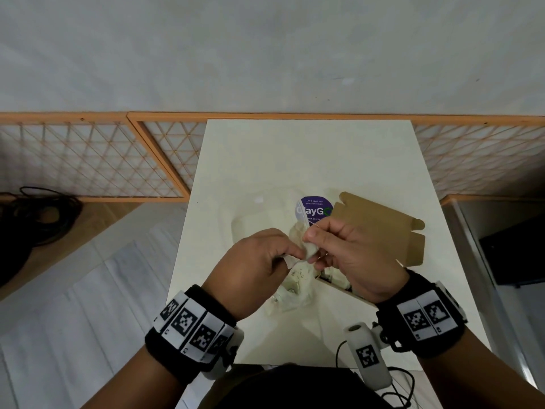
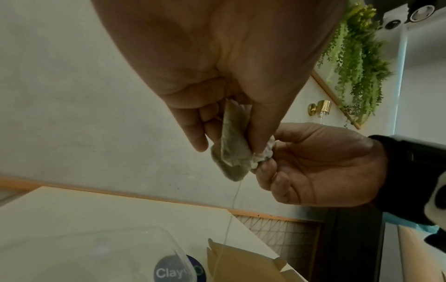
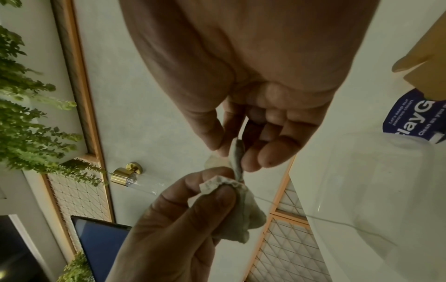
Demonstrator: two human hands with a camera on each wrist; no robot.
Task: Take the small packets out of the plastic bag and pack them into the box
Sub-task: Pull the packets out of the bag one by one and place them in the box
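Observation:
Both hands hold one small pale packet (image 1: 309, 249) above the table, and it looks like a tea bag. My left hand (image 1: 290, 256) pinches its crinkled top edge (image 3: 217, 184). My right hand (image 1: 312, 246) pinches the other end (image 2: 263, 154) between thumb and fingers. A thin string (image 2: 231, 209) hangs down from the packet (image 2: 231, 152). Several more packets (image 1: 295, 287) lie heaped under the hands. The open brown cardboard box (image 1: 383, 228) lies to the right, its near part hidden under my right hand. The clear plastic bag (image 1: 259, 219) lies beyond the hands.
A round purple sticker (image 1: 314, 209) is on the white table (image 1: 295, 157) between bag and box. A white device with a cable (image 1: 368, 358) lies at the near edge. Wooden lattice panels (image 1: 88, 160) stand behind the table on both sides.

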